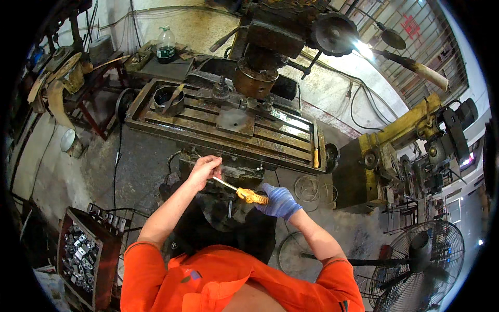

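A: Right grip first?
B: Right grip [279,203], in a blue glove, clenched round the ribbed end of a yellow tool [247,195], apparently an air blow gun.
A: And the left?
B: Left grip [205,170] is bare, fingers curled together at the far part of the tool's slim metal rod [224,183]. The hand covers that part; cannot tell whether it grasps the rod or only meets it.
A: Position of the tool?
B: Between the two grips, in front of the milling machine's slotted bed [195,118]. Rod slants up and left from the yellow body.
A: What sits on the bed?
B: Toward the left end, a round pot [175,110] with a brush [174,97] leaning in it. Near the middle, a flat metal plate [235,120] with a hole, below the spindle head [255,79]. At the right end, a file with a yellow handle [316,157], lying along the edge.
A: Surroundings?
B: Behind, left: a clear bottle [166,46] with a green label, on a dark desk [156,71]. Lower left: a crate [107,268] of small metal parts [80,255]. Lower right: a caged fan [416,262]. Upper right: a lit lamp [363,49].
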The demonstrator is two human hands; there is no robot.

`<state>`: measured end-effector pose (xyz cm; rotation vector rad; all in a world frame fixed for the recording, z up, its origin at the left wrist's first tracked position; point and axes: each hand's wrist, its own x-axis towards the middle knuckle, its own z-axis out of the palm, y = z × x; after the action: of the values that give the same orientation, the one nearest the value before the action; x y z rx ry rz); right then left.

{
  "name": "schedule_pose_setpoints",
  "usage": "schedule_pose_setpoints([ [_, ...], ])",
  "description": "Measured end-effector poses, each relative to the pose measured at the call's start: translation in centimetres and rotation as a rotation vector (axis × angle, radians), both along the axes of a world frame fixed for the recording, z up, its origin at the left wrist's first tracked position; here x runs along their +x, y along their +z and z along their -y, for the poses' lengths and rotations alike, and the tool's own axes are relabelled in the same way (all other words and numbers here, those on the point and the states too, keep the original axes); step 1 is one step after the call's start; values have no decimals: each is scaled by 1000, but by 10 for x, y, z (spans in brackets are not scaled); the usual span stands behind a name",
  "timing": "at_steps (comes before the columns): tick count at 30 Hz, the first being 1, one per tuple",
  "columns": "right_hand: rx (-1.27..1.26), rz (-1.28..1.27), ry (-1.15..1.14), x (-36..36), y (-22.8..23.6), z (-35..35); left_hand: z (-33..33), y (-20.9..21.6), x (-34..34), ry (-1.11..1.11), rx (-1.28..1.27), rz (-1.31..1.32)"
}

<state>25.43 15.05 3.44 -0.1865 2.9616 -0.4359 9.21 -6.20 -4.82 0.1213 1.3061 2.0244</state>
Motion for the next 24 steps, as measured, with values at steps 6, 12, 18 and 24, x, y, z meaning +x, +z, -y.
schedule_pose_setpoints([
  [6, 228, 159, -26, -1, 8, 11, 13, -14, -1, 65, -75, 5],
  [12, 246, 46, -232, -39, 61, 2, 16, 1, -11, 89, -23, -5],
  [18, 320, 151, -410, -132, 79, 9, 22, 23, -14, 76, -17, -72],
  [24, 266, 52, -467, -178, 45, -9, 43, 22, -17, 115, -116, -64],
])
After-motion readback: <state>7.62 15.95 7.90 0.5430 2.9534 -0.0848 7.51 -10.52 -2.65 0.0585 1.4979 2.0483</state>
